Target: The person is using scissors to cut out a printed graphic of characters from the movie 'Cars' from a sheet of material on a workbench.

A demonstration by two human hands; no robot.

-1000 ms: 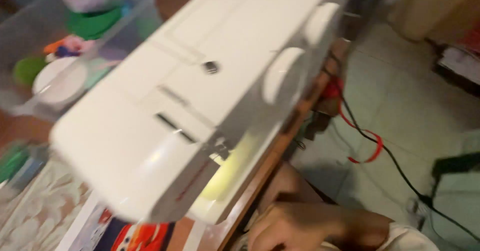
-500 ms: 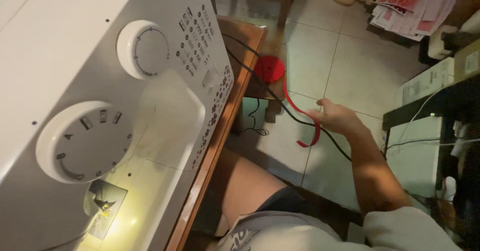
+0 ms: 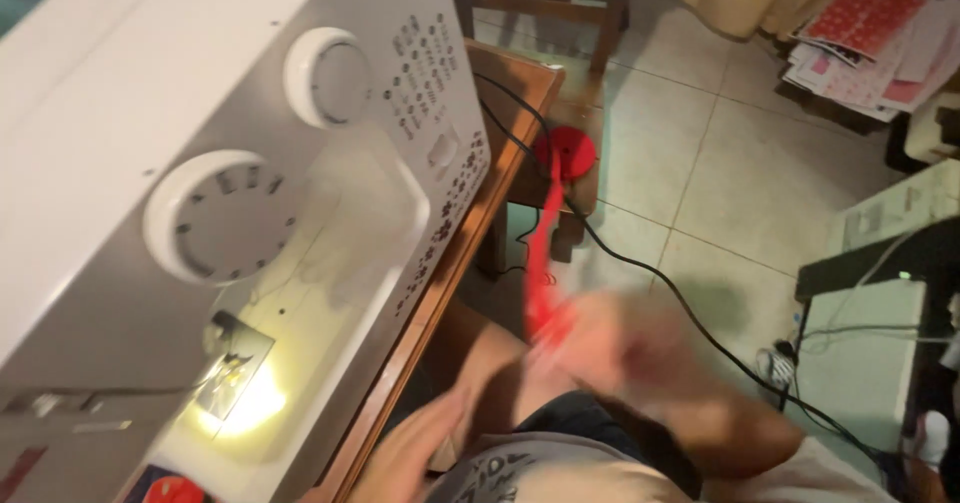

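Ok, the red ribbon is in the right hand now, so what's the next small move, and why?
Probably bring the red ribbon up toward the lit needle area of the white sewing machine. The blurred right hand seems to grip its lower end beside the table edge, its spool sits further off, and the left hand looks free.

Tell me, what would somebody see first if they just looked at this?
First the big white sewing machine filling the left side, with two round dials and a lit needle area low down. Next a red ribbon running from a red spool by the table's far corner down to the blurred right hand in the middle. The left hand shows at the bottom edge.
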